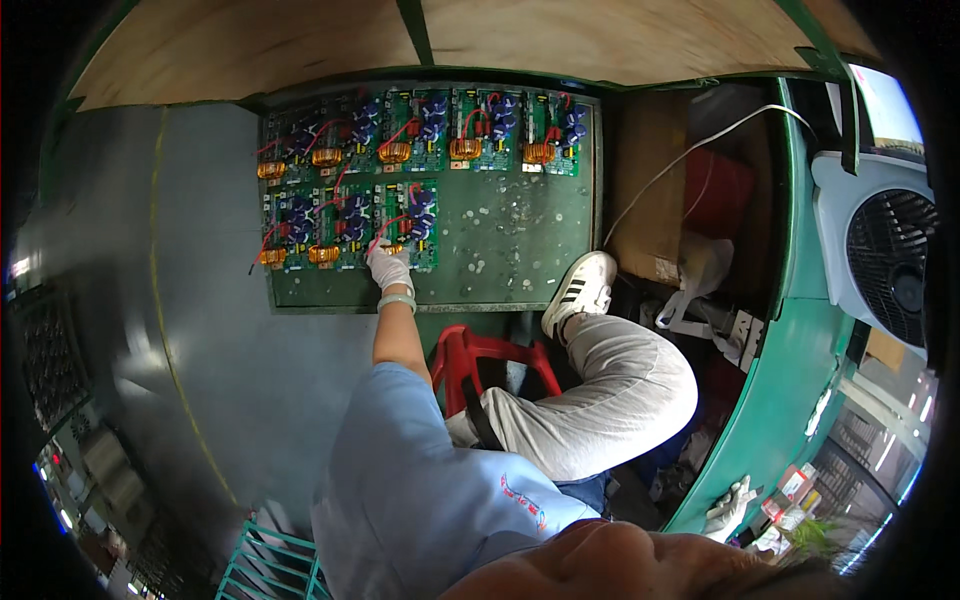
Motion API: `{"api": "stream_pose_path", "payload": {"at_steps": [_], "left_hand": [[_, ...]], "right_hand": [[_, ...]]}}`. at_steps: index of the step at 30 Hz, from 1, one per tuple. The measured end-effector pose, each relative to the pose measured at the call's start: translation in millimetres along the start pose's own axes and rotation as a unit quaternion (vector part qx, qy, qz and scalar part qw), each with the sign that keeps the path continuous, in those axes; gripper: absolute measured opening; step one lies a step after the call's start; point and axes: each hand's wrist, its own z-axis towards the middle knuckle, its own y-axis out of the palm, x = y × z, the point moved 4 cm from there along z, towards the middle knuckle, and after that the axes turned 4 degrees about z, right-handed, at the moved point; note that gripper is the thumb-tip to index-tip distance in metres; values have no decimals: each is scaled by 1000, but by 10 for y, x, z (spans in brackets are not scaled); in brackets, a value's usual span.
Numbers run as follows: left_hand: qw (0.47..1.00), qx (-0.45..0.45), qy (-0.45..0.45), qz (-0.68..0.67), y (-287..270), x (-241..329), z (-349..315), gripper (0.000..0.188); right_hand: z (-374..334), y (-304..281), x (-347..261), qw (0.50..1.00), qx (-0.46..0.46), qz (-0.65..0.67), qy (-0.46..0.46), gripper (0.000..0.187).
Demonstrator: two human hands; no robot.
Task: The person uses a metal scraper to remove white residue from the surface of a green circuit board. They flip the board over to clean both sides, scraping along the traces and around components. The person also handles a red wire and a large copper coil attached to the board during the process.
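My left hand (390, 267), in a white glove, reaches out to the near edge of a green circuit board (420, 255). Its fingers are closed on this board beside the copper coil (392, 249), and a red wire runs close to the fingertips. The board lies last in the nearer row on a dark green panel (510, 240). My right hand (728, 510), gloved in white too, rests on the green tabletop (765, 410) at the lower right. Its fingers look stretched out, with nothing visible in them; the arm behind it is hidden.
More circuit boards (465, 130) with coils and blue parts fill the panel's far side. A red stool (480, 345) stands by my bent leg. Cardboard boxes (645, 170) and a white cable (690, 150) are right of the panel. A fan (895, 250) stands on the table.
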Motion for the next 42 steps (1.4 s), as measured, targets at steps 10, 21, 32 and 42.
{"api": "stream_pose_path", "payload": {"at_steps": [10,21,32,42], "left_hand": [[998,1,29,61,-177,364,-103,35],[993,-95,29,-65,-560,955,-742,43],[944,-304,37,-121,788,1427,-1802,32],[665,-297,655,-203,-364,4917,-5302,33]], "right_hand": [[-219,243,-100,998,53,36,14,46],[-493,393,-193,999,6,-3,31,51],[-925,687,-187,959,-36,277,53,40],[-347,583,156,785,95,611,-20,49]]}}
